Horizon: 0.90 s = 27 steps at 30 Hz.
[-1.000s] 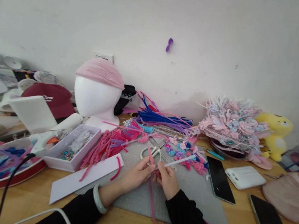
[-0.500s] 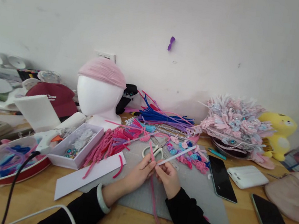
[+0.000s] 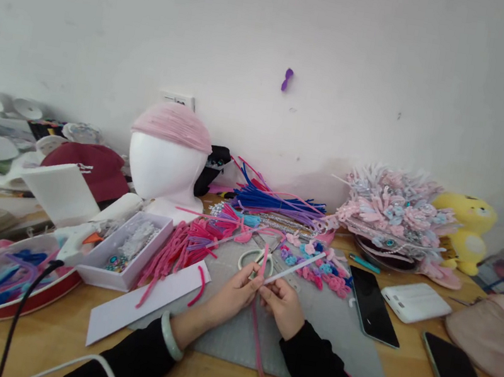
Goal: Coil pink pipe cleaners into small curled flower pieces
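My left hand (image 3: 235, 294) pinches a pink pipe cleaner (image 3: 260, 355). Its short upper end stands above my fingers, and a long tail curves down past the table's front edge. In my right hand (image 3: 283, 308) is a straight, pale, narrow stick (image 3: 297, 268), slanting up to the right; its exact kind is unclear. The fingertips of both hands meet where stick and pipe cleaner come together, hiding the contact. Just behind them lie scissors (image 3: 243, 257) with pale handles, on a grey mat (image 3: 318, 342).
Left of my hands are a white card (image 3: 137, 310), pink pipe cleaners (image 3: 170, 249), a box of beads (image 3: 106, 277), a glue gun (image 3: 75, 243) and a foam head (image 3: 164, 168). On the right lie phones (image 3: 372, 303) and a power bank (image 3: 416, 302). A decorated cap (image 3: 391, 217) stands behind.
The pink pipe cleaner's upper end has swung from leaning left to nearly upright. Both hands keep their hold, and the view has tilted slightly.
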{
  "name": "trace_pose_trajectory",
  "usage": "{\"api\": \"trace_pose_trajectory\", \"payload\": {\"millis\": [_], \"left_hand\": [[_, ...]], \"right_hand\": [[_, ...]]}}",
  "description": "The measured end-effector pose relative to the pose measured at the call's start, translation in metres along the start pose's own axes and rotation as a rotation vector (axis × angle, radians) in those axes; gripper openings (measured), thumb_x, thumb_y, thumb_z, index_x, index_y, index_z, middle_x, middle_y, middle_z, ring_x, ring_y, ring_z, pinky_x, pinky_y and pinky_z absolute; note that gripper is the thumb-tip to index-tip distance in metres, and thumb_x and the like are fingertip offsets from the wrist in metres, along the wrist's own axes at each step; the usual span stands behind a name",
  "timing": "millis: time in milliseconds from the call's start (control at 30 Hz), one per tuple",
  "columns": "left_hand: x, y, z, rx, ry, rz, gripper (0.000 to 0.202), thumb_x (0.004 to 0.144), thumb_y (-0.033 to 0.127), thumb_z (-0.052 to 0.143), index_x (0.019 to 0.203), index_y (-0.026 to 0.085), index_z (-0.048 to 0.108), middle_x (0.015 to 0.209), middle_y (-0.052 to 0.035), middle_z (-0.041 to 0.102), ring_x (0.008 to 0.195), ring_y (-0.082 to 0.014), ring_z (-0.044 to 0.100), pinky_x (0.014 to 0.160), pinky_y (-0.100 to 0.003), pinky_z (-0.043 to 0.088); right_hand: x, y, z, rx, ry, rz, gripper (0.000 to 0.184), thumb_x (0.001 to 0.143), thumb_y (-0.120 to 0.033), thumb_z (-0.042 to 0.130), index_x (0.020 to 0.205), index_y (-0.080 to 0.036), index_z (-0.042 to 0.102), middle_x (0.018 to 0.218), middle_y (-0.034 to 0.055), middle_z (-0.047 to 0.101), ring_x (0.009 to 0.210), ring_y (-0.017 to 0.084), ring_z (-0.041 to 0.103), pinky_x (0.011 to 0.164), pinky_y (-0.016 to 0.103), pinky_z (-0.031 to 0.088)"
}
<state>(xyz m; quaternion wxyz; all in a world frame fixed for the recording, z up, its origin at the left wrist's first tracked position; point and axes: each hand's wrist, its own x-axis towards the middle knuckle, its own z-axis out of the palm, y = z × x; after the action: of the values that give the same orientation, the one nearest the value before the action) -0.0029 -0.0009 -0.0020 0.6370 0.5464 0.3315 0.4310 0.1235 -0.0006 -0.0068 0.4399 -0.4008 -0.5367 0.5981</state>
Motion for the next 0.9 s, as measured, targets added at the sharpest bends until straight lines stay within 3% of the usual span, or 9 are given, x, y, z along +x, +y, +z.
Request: {"api": "trace_pose_trajectory", "payload": {"millis": [200, 367, 667, 800, 900], "left_hand": [[-0.0065, 0.0103, 0.0037, -0.101, -0.088, -0.029, 0.024, 0.077, 0.04, 0.044, 0.085, 0.018, 0.038, 0.044, 0.0114, 0.025, 0.037, -0.0038, 0.019, 0.038, -0.017, 0.014], [-0.0082, 0.0081, 0.0063, -0.035, -0.068, -0.018, 0.022, 0.079, 0.04, 0.04, 0.08, 0.018, 0.034, 0.044, 0.0099, 0.035, 0.037, -0.004, 0.026, 0.039, -0.018, 0.015], [-0.0078, 0.0056, 0.0052, 0.058, -0.02, -0.003, 0.024, 0.081, 0.042, 0.032, 0.077, 0.018, 0.035, 0.04, 0.0116, 0.029, 0.035, -0.0042, 0.021, 0.039, -0.019, 0.017], [-0.0082, 0.0069, 0.0061, 0.023, -0.063, 0.011, 0.021, 0.083, 0.039, 0.032, 0.084, 0.018, 0.036, 0.04, 0.0093, 0.041, 0.034, -0.0044, 0.03, 0.039, -0.017, 0.021], [-0.008, 0.0081, 0.0055, -0.122, -0.126, -0.028, 0.02, 0.083, 0.037, 0.033, 0.088, 0.018, 0.038, 0.046, 0.0056, 0.051, 0.032, -0.0038, 0.032, 0.035, -0.016, 0.019]], "right_hand": [[0.0014, 0.0039, -0.0059, 0.067, -0.025, 0.056, 0.031, 0.062, -0.043, 0.06, 0.069, -0.015, 0.048, 0.044, -0.0075, 0.043, 0.032, 0.002, 0.027, 0.034, 0.019, 0.016], [0.0006, 0.0013, -0.0031, 0.041, 0.028, 0.023, 0.026, 0.061, -0.038, 0.06, 0.065, -0.015, 0.048, 0.042, -0.0081, 0.041, 0.034, 0.003, 0.03, 0.034, 0.018, 0.017], [-0.0017, 0.0008, 0.0005, 0.101, 0.013, 0.047, 0.023, 0.067, -0.038, 0.057, 0.068, -0.016, 0.048, 0.04, -0.0091, 0.039, 0.03, 0.002, 0.024, 0.032, 0.018, 0.014], [-0.0001, 0.0021, -0.0012, 0.157, -0.016, 0.079, 0.021, 0.066, -0.036, 0.058, 0.069, -0.016, 0.05, 0.038, -0.0096, 0.037, 0.028, 0.002, 0.024, 0.031, 0.018, 0.013], [0.0018, 0.0053, -0.0024, 0.22, -0.019, 0.104, 0.02, 0.064, -0.032, 0.06, 0.072, -0.016, 0.051, 0.036, -0.0097, 0.037, 0.029, 0.003, 0.026, 0.032, 0.018, 0.013]]}}
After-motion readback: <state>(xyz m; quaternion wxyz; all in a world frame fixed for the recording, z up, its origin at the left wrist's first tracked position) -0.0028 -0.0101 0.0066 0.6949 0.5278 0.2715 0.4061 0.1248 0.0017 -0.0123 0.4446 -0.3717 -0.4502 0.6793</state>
